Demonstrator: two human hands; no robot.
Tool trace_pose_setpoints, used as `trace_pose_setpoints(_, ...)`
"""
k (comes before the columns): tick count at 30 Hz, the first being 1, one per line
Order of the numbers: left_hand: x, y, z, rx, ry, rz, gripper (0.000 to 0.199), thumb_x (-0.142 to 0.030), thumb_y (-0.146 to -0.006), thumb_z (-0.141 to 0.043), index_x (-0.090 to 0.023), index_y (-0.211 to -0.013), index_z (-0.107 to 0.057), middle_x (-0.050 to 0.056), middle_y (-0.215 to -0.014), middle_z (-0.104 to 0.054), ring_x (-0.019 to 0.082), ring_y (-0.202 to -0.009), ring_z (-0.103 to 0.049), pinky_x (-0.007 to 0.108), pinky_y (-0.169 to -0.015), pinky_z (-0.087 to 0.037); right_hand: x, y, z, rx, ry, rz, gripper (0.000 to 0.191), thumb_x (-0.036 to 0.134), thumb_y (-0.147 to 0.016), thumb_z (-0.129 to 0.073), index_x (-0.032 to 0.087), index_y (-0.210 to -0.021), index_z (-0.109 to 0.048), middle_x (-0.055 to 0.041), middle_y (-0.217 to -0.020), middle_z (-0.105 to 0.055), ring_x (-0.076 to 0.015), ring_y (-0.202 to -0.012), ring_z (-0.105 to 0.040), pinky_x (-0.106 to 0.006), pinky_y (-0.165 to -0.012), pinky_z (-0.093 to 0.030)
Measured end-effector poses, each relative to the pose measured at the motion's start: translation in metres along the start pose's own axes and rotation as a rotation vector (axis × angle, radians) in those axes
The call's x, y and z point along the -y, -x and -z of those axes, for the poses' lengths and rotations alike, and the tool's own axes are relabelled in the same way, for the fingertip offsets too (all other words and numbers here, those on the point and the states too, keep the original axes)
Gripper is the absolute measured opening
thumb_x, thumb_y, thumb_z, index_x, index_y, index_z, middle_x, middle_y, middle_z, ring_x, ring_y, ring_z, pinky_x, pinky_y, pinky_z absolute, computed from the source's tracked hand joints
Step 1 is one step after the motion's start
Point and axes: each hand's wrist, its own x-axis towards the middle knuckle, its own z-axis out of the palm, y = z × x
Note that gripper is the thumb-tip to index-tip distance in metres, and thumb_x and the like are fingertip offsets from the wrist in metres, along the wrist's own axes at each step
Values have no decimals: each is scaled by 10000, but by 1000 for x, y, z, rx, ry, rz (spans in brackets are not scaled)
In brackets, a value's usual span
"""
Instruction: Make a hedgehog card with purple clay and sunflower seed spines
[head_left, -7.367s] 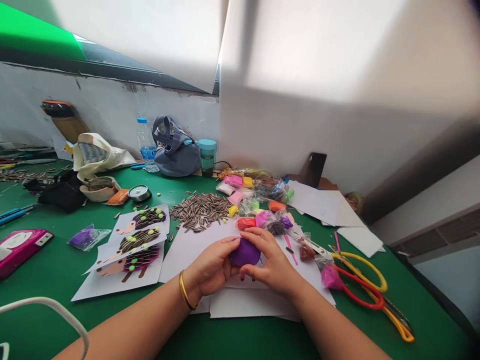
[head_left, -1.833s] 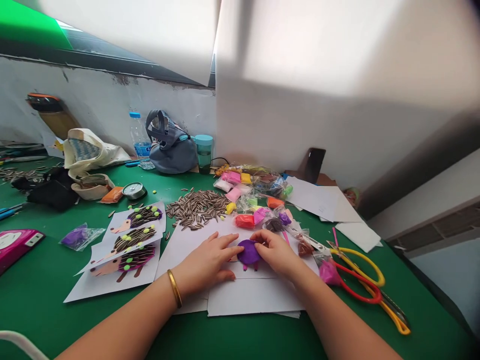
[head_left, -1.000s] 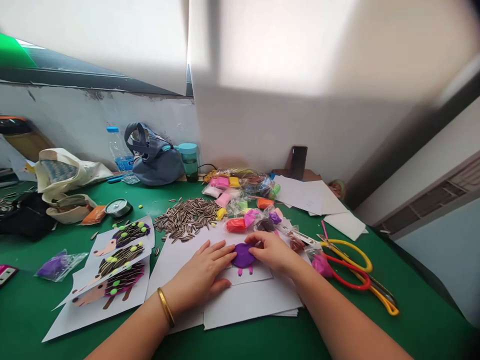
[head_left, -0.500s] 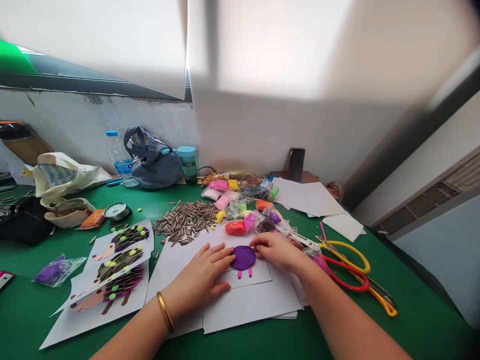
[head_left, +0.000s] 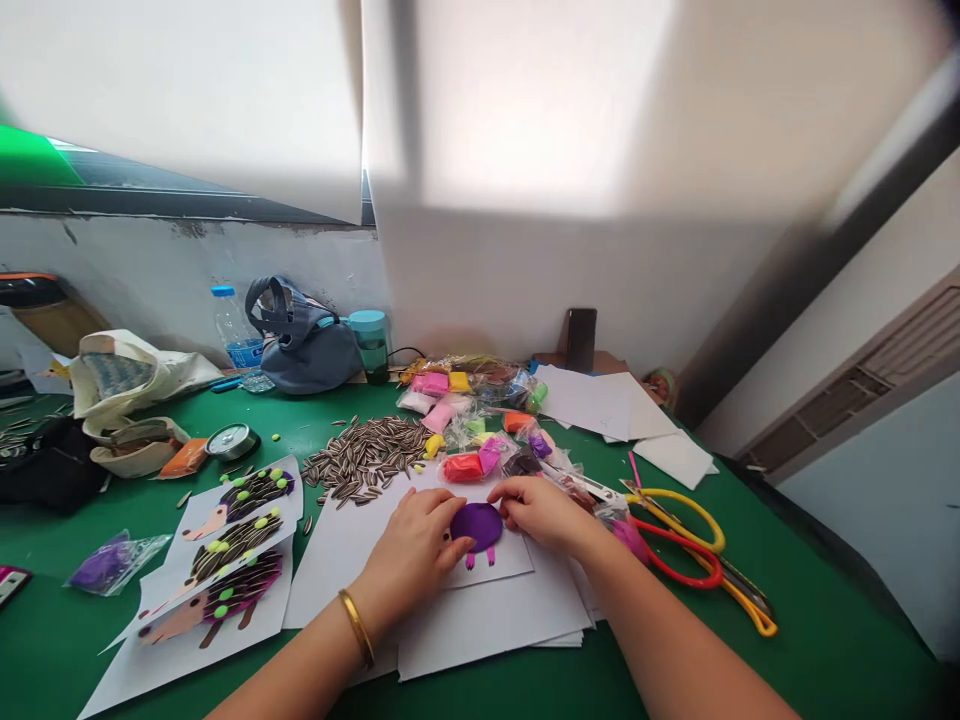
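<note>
A flat purple clay disc [head_left: 477, 527] with two pink clay legs [head_left: 481, 558] below it lies on a small white card [head_left: 502, 570]. My left hand [head_left: 416, 540] has its thumb and bent fingers closed at the disc's left edge. From the other side, my right hand [head_left: 544, 512] holds curled fingers against the right edge. The hands partly cover the card's ends. Beneath the card is a stack of white paper [head_left: 465, 635].
Sunflower seeds [head_left: 367, 455] are heaped behind my left hand. Clay packets [head_left: 461, 467] lie behind the card. Scissors [head_left: 682, 550] rest at the right. Finished hedgehog pictures [head_left: 247, 580] lie at the left. A phone [head_left: 581, 340] leans on the wall.
My left hand has gone from lying flat with fingers stretched to bent fingers and thumb at the disc's left edge. My right hand's fingers stay at the right edge. The view has shifted slightly.
</note>
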Motion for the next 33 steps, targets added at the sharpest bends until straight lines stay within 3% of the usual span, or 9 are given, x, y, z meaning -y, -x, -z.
trace_pose_setpoints(7,-12,-12,-13,-26,-43,16,345,-378,-821,-643,-237,-1135,-627,79,-1082,-602,261,-1032,-543,413,-930,-440,2,-1,0,-2,15,44,353,131,-759,-478,221,-982,-738,2,-672,-677,-128,-597,-584,-212,-548,-393)
trace_pose_setpoints(13,-12,-12,-16,-38,-48,33,341,-387,-800,-672,-255,-1114,-657,67,-1044,-596,253,-1012,-540,409,-918,-434,3,-1,0,-15,61,88,344,109,-731,-496,231,-926,-752,-1,-802,-724,-138,-667,-612,-218,-606,-417)
trace_pose_setpoints(16,-11,-11,-15,-41,-32,33,355,-373,-814,-663,-255,-1148,-642,64,-1087,-606,256,-1038,-541,418,-937,-426,1,-2,-1,-16,53,82,334,117,-732,-504,235,-924,-751,-3,-841,-729,-140,-677,-618,-224,-620,-425)
trace_pose_setpoints(20,0,-10,-9,-111,-7,98,356,-259,-897,-541,-236,-1252,-567,77,-1207,-597,242,-1124,-531,400,-970,-410,-5,-4,-4,-35,36,38,351,134,-766,-483,219,-1015,-715,-6,-740,-708,-136,-610,-601,-226,-578,-409)
trace_pose_setpoints(23,12,-10,-1,-130,-78,196,269,-234,-900,-518,-230,-1145,-630,77,-1109,-631,244,-1051,-563,389,-901,-426,-7,-5,-5,-41,27,20,307,151,-784,-494,203,-1020,-684,-1,-703,-688,-126,-602,-601,-211,-555,-388)
trace_pose_setpoints(26,18,-9,3,-72,-119,240,213,-261,-884,-547,-226,-1059,-663,76,-1028,-643,244,-997,-578,371,-845,-425,-7,-5,-5,-41,28,20,240,157,-782,-511,196,-968,-658,2,-715,-682,-118,-597,-595,-203,-541,-370)
trace_pose_setpoints(33,16,-11,-2,-22,-101,290,87,-272,-847,-598,-216,-880,-657,49,-925,-644,230,-922,-583,349,-790,-405,-5,-3,-4,-43,36,33,175,137,-782,-496,196,-902,-609,13,-727,-672,-109,-599,-592,-199,-529,-353)
